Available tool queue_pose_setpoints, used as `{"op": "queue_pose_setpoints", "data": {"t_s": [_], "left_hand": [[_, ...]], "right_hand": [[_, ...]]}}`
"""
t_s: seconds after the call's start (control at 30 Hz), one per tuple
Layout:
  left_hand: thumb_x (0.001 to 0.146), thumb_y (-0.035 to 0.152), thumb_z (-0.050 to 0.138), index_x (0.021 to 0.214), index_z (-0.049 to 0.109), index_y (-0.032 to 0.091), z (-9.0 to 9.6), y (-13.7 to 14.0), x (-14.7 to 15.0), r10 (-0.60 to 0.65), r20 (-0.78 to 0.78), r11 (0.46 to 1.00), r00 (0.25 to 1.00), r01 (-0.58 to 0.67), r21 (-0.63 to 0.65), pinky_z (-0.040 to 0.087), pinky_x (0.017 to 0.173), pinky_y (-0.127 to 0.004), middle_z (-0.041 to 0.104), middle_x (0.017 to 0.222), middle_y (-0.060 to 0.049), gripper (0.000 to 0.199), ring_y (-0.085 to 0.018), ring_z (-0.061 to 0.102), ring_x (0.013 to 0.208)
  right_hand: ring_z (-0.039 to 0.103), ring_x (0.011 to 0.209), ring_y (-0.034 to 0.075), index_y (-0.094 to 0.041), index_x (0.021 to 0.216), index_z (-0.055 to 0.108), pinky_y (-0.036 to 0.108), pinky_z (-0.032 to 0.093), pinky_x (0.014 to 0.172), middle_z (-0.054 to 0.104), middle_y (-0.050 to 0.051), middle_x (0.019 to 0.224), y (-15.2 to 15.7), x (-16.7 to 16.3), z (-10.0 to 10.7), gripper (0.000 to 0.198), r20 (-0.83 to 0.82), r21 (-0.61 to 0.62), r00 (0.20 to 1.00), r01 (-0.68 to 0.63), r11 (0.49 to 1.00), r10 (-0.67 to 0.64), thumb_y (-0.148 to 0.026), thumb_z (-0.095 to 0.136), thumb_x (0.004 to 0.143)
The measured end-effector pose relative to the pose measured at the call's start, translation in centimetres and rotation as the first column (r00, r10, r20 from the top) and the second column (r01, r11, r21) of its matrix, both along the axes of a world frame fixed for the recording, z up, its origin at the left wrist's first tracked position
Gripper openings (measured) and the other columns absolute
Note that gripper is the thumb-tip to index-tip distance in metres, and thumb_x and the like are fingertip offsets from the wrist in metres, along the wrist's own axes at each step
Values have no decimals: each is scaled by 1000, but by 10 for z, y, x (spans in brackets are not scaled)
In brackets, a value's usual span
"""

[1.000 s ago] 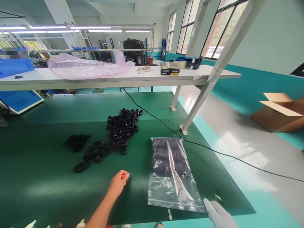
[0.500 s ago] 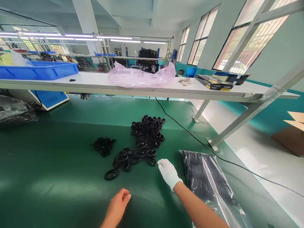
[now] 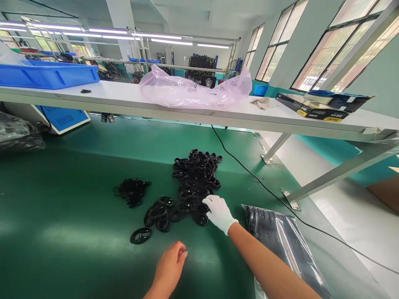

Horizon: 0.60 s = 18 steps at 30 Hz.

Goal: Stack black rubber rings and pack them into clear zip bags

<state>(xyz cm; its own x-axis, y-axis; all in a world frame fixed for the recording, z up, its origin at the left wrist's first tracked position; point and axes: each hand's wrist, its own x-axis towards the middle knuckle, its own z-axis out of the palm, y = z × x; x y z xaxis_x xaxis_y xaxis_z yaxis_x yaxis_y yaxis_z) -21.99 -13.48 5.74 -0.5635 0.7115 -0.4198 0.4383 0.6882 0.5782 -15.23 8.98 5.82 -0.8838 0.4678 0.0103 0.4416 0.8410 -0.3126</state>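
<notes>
A heap of glossy black oval rings [image 3: 187, 194] lies on the green table, with one single oval ring [image 3: 140, 235] apart at its near left. My right hand [image 3: 219, 212], in a white glove, is at the heap's right edge, its bent fingertips closed on a black oval ring [image 3: 203, 208]. Bare and curled, my left hand [image 3: 171, 265] hovers over the near side of the table, thumb pressed to the fingers; what they hold, if anything, is hidden. A smaller pile of thin black loops [image 3: 132, 191] sits left of the heap.
A clear bag of black pieces [image 3: 280, 236] lies by my right forearm. A black cable [image 3: 246, 168] crosses the table. Above runs a white shelf [image 3: 118, 97] with a blue tray [image 3: 62, 77], a pink plastic bag [image 3: 193, 93] and boxes [image 3: 314, 109]. A metal leg [image 3: 327, 174] stands right.
My right hand has moved up and left to the edge of the heap and reached a ring. My left hand has shifted right, still curled. The view has tilted and turned slightly.
</notes>
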Motion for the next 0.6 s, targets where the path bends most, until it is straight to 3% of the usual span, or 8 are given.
{"op": "queue_pose_setpoints", "data": {"t_s": [0.17, 0.3, 0.4, 0.5, 0.57, 0.6], "left_hand": [[83, 14, 36, 110, 49, 28, -3, 62, -6, -214, -278, 977, 936, 203, -71, 38, 68, -24, 58, 103, -3, 33, -15, 57, 90], [80, 10, 38, 108, 53, 23, 0, 100, -9, -381, -419, 924, 824, 320, -211, 36, 80, -33, 60, 100, -9, 34, -22, 55, 96], [81, 14, 37, 98, 57, 18, 5, 97, -6, -405, -428, 913, 808, 331, -239, 32, 85, -38, 63, 94, -11, 26, -24, 55, 96], [81, 22, 43, 88, 60, 16, 11, 72, 2, -408, -421, 907, 810, 304, -292, 32, 86, -39, 66, 88, -11, 20, -25, 57, 92], [79, 30, 47, 82, 60, 17, 15, 52, 7, -391, -397, 903, 830, 264, -338, 36, 79, -38, 67, 81, -10, 19, -25, 60, 84], [79, 35, 47, 80, 59, 18, 18, 43, 8, -359, -370, 908, 857, 229, -351, 38, 74, -36, 67, 79, -9, 21, -25, 61, 79]], "right_hand": [[48, 95, 17, -22, 111, 50, 29, 36, 84, 53, 3, 109, -8, 45, 21, 52, -12, -119, 1000, -23, 993, 22, -2, 40, 64], [50, 90, 18, -24, 108, 52, 29, 37, 80, 53, 4, 104, -20, 72, 36, 51, 165, -169, 985, -25, 985, 53, -2, 42, 62], [52, 91, 20, -25, 106, 55, 31, 38, 78, 53, 5, 102, -35, 83, 32, 51, 328, -246, 929, -89, 965, 170, -3, 47, 60], [53, 92, 21, -27, 106, 57, 31, 38, 77, 53, 5, 104, -49, 91, 16, 54, 387, -337, 880, -144, 930, 276, -2, 50, 59], [53, 96, 20, -30, 114, 53, 30, 38, 79, 52, 4, 109, -55, 96, 5, 61, 344, -395, 908, -89, 914, 237, -1, 48, 60], [52, 99, 19, -31, 119, 49, 28, 37, 82, 52, 4, 112, -57, 100, 0, 64, 322, -418, 935, 3, 909, 145, 0, 46, 63]]}}
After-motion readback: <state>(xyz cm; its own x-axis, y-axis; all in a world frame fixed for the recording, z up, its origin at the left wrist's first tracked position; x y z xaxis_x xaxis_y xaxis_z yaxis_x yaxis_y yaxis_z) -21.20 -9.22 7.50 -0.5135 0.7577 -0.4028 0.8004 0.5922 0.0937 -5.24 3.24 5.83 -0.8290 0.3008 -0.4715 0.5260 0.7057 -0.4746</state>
